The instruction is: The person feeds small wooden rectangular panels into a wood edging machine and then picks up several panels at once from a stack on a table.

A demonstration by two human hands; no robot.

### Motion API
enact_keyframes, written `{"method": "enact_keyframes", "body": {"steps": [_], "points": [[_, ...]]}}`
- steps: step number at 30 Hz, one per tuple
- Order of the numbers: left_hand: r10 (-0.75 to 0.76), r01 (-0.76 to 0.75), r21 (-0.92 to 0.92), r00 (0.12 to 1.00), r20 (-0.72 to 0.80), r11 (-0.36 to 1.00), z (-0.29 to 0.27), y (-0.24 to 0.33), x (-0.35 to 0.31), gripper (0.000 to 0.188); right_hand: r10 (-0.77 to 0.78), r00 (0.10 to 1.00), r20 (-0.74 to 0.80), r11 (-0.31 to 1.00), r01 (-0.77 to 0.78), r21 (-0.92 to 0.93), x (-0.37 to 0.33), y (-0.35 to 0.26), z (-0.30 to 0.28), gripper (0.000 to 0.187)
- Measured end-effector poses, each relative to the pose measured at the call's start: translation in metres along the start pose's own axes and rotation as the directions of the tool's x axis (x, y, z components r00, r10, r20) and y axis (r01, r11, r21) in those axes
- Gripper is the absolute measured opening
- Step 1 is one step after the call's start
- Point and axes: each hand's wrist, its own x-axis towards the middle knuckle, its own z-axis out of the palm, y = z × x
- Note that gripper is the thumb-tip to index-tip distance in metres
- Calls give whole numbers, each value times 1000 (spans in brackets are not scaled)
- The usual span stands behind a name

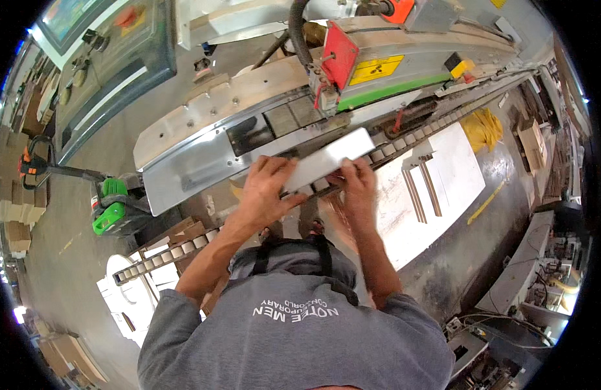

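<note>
A small white rectangular panel is tilted between my hands, in front of a long machine bed. My left hand grips its left end, with the thumb along the near edge. The fingers of my right hand are closed on the near edge, towards the right end. Just beneath the panel runs a track of pale rollers, partly hidden by the panel and my hands.
Beyond the panel stands an edge-processing machine with a green strip and a red guard. White boards with brown strips lie right. A green pallet truck stands left, near another roller arm. Yellow sheeting lies far right.
</note>
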Motion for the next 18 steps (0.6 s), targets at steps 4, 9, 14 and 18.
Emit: {"method": "enact_keyframes", "body": {"steps": [4,9,14,18], "points": [[-112,124,110,988,-103,986,-32,-62,-25,55,36,978,207,978,-77,192,25,58,70,26],[-237,268,253,960,-146,930,-67,-136,-48,47,89,901,425,966,-182,184,20,98,137,51],[-33,124,360,968,-248,925,-72,-181,-57,35,173,859,482,962,-253,106,14,117,179,81],[-55,188,393,944,-326,900,-73,-185,-59,36,155,858,490,978,-204,48,21,128,189,70]]}}
